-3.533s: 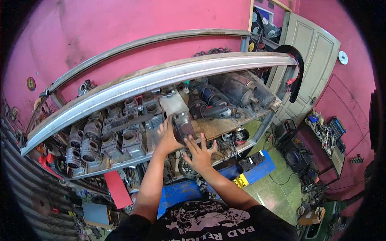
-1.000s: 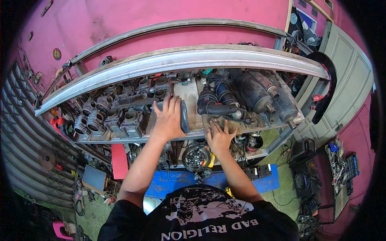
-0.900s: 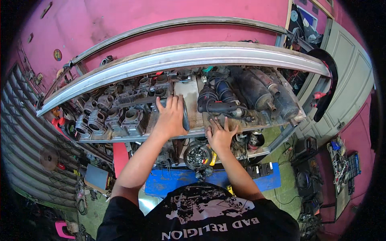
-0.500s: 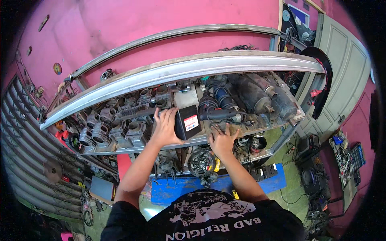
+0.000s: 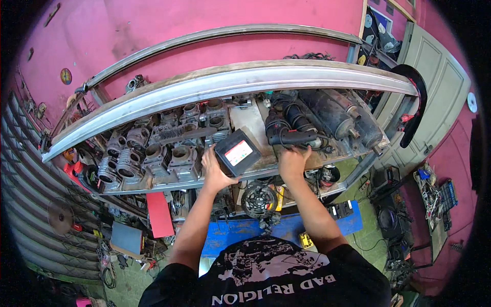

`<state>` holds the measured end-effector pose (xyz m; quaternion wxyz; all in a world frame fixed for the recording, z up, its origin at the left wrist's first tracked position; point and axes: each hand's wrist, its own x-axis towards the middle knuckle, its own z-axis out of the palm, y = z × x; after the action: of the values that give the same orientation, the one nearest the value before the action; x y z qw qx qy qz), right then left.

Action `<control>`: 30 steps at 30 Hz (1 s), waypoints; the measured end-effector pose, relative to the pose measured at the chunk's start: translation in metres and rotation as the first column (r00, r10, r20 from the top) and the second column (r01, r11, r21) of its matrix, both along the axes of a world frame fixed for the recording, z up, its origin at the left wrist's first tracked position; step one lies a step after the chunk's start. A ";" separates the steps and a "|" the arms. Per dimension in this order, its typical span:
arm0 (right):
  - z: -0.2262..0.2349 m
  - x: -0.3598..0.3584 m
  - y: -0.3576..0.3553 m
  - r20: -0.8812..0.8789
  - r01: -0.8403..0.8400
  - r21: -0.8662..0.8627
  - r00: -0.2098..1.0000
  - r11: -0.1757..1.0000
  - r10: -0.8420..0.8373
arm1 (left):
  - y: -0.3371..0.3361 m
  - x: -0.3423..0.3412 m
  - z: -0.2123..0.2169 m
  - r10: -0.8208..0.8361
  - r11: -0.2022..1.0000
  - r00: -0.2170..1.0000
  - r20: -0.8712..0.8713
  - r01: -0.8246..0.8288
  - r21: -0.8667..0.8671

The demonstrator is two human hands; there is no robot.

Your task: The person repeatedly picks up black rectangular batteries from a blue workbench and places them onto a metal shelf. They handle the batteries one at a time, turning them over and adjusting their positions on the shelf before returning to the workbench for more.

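Pink walls [image 5: 204, 20], pale panelled door [image 5: 434, 87] at right; green tiled floor [image 5: 371, 230], ridged metal shutter [image 5: 30, 169] at left

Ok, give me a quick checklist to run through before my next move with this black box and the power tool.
1. Left hand on the black box: ok, fingers along its left side and thumb at the near edge.
2. Box lifted clear of the shelf: cannot tell from this angle.
3. Right hand gripping the power tool: cannot tell, fingertips partly hidden at the handle.
4. Box apart from the power tool: ok, a gap shows between them.
5. Open space left of the box: not ok, metal engine cylinders crowd that side.
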<state>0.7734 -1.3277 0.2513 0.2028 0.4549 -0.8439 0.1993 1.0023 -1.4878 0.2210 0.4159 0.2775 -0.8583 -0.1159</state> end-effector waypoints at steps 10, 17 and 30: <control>-0.004 0.122 -0.061 -0.149 -0.395 -0.279 0.918 0.875 0.367 | -0.014 0.002 -0.018 -0.069 0.996 0.997 -0.026 0.067 -0.065; -0.002 0.095 -0.044 -0.154 -0.124 -0.219 0.984 0.968 0.091 | -0.002 0.007 0.002 -0.124 0.991 0.992 -0.020 0.125 0.046; -0.051 0.112 -0.006 -0.171 -0.405 -0.261 0.913 0.877 0.371 | -0.004 0.004 -0.003 -0.117 0.993 0.990 -0.082 0.117 -0.004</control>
<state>0.8852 -1.3336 0.2003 0.2716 0.5909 -0.6838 0.3309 1.0067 -1.4922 0.2175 0.4431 0.2217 -0.8552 -0.1519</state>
